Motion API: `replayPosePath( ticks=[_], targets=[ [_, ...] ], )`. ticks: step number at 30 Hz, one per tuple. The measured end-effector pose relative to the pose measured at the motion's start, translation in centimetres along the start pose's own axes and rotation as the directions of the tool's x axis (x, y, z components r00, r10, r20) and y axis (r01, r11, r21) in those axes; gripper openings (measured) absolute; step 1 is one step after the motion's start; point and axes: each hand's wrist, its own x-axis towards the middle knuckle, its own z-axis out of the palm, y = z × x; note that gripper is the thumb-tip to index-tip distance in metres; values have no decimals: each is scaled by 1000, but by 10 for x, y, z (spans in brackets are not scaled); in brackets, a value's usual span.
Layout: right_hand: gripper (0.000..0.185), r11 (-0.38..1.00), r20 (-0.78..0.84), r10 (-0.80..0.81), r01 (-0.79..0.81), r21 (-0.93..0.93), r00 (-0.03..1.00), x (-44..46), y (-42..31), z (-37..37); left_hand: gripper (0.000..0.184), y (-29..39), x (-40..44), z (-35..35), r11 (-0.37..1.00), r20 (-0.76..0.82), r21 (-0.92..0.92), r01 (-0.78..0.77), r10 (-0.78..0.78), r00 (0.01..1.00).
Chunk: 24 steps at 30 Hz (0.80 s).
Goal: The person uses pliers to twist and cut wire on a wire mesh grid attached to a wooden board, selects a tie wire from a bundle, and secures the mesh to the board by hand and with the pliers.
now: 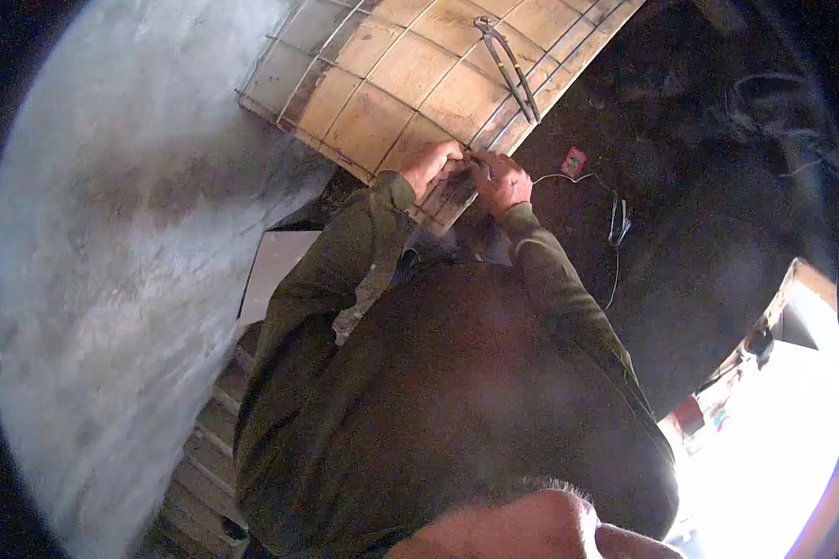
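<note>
The pale, mottled wall (112, 252) fills my left side, and the dark floor (680, 186) spreads on my right, with room beyond the surface edge. The wooden surface (382, 93) lies ahead, its boards tan and stained; its long edges slant away from me, up and to the right, past the top of the view. The wire mesh (396, 84) lies on it, thin rods crossing in roughly rectangular cells. Its longer visible rods point the same way; its far end is out of view, so I cannot tell its full length. Its near edge reaches my hands, and one narrow board (438, 210) juts toward my body beneath them.

My left hand (427, 170) and right hand (503, 184) meet at that edge, near the mesh's corner. The fingers of each grip are bent inward, almost touching the other's; I cannot tell whether either clenches the wire. Long-handled metal pincers (508, 70) rest on the mesh by the surface's right edge, head away from me, handle ends toward my right hand. A small red packet (574, 162) lies to the right, beside a thin pale cord (615, 200).
</note>
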Motion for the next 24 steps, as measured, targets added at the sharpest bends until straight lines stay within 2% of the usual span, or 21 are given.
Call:
replayPosePath(
  ticks=[4, 6, 7, 9, 10, 11, 12, 13, 14, 15, 16, 17, 19, 20, 24],
  targets=[
    [19, 996, -82, 49, -55, -66, 995, -8, -8, 11, 16, -12, 19, -18, 999, 173, -42, 22, -14, 985],
    [20, 997, -99, 73, -72, 12, 992, -9, -7, 14, 17, -10, 20, -19, 1000, 218, 0, -7, 7, 976],
    [21, 996, -111, 82, -76, 51, 990, -8, -8, 15, 19, -8, 19, -16, 998, 186, 58, -1, -10, 983],
    [18, 992, -171, 120, -112, 56, 978, -10, -7, 23, 23, -15, 22, -13, 970, 181, 187, -156, 122, 976],
    [17, 982, -182, 185, -176, 68, 966, -9, -10, 23, 22, -11, 13, -11, 869, 144, 324, -374, 345, 927],
    [16, 968, -192, 249, -236, 85, 949, -9, -13, 23, 21, -7, 0, -10, 699, 137, 458, -549, 555, 820],
    [16, 965, -197, 260, -249, 81, 945, -10, -17, 25, 17, -8, -6, -5, 643, 46, 492, -587, 654, 755],
    [15, 959, -220, 284, -272, 86, 933, -9, -19, 27, 17, -2, -6, -7, 641, 59, 488, -592, 652, 756],
    [15, 952, -241, 306, -293, 89, 921, -8, -22, 28, 18, 4, -6, -9, 389, 164, 652, -651, 766, 622],
    [15, 950, -246, 313, -302, 83, 917, -8, -25, 27, 22, 9, -6, -10, 104, 297, 756, -646, 826, 480],
    [15, 938, -236, 347, -340, 74, 908, -7, -28, 25, 24, 9, 2, -10, 17, 366, 779, -627, 799, 477],
    [15, 924, -223, 381, -377, 63, 897, -6, -31, 25, 24, 9, 12, -10, 21, 369, 772, -635, 799, 475],
    [14, 924, -252, 381, -375, 74, 889, -5, -31, 28, 19, 12, 21, -9, -49, 473, 716, -696, 768, 432],
    [15, 914, -259, 404, -397, 82, 877, -3, -30, 29, 16, 11, 21, -11, -5, 464, 728, -686, 740, 487],
    [18, 902, -264, 431, -419, 101, 863, 2, -35, 25, 18, 3, 24, -11, 59, 425, 696, -716, 770, 476]
  ],
)
